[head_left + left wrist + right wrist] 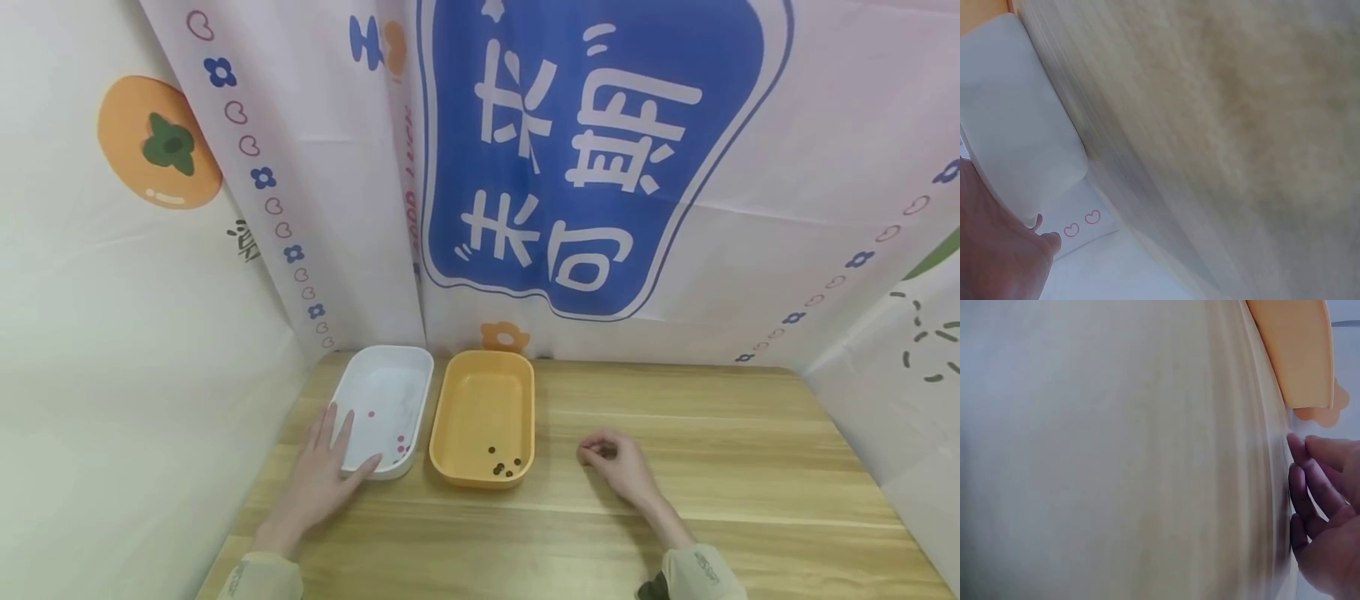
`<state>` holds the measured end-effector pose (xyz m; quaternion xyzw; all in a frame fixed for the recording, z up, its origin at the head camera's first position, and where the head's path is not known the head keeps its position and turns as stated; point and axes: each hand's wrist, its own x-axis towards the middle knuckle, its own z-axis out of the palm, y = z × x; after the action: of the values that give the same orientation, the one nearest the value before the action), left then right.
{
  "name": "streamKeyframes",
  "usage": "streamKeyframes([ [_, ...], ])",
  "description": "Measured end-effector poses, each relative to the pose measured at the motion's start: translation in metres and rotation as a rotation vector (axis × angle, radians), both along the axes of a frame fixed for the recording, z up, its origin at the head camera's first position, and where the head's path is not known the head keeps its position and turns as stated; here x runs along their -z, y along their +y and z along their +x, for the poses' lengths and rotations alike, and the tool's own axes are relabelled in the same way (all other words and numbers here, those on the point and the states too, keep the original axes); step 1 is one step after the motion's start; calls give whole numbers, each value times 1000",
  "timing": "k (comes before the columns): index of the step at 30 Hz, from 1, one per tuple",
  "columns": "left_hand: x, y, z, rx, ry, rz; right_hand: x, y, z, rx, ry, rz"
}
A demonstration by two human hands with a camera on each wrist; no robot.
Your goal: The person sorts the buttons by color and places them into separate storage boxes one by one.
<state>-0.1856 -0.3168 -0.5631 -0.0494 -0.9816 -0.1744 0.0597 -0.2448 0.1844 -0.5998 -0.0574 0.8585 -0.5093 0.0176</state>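
A white tray (pixel 382 392) stands at the left of the table, with several small pink round pieces (pixel 401 443) in it. My left hand (pixel 322 467) rests on its left and near rim, fingers spread; in the left wrist view the hand (pixel 997 244) lies against the tray's outer side (pixel 1022 112). Beside it is a yellow tray (pixel 483 408) holding several small dark round pieces (pixel 499 468) near its front right corner. To the right of that tray, low over the table, my right hand (pixel 618 467) has curled fingers, thumb tip against the index finger. Nothing shows between them.
The wood-grain table (pixel 675 533) reaches back to a printed cloth (pixel 712 267) with blue lettering. More cloth hangs at the left and right sides. A dark object (pixel 654 586) shows by the right sleeve at the bottom edge.
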Motion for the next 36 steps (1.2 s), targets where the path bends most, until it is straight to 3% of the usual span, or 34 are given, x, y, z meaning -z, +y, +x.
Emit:
streamKeyframes([
  [15,-2,1,2,-3,7,-4,-11,5,7,67,-70,-58],
  [30,-2,3,3,0,20,-5,-41,-8,21,53,221,-83],
  [36,-2,3,3,-3,14,-6,-61,-24,26,41,275,-128],
])
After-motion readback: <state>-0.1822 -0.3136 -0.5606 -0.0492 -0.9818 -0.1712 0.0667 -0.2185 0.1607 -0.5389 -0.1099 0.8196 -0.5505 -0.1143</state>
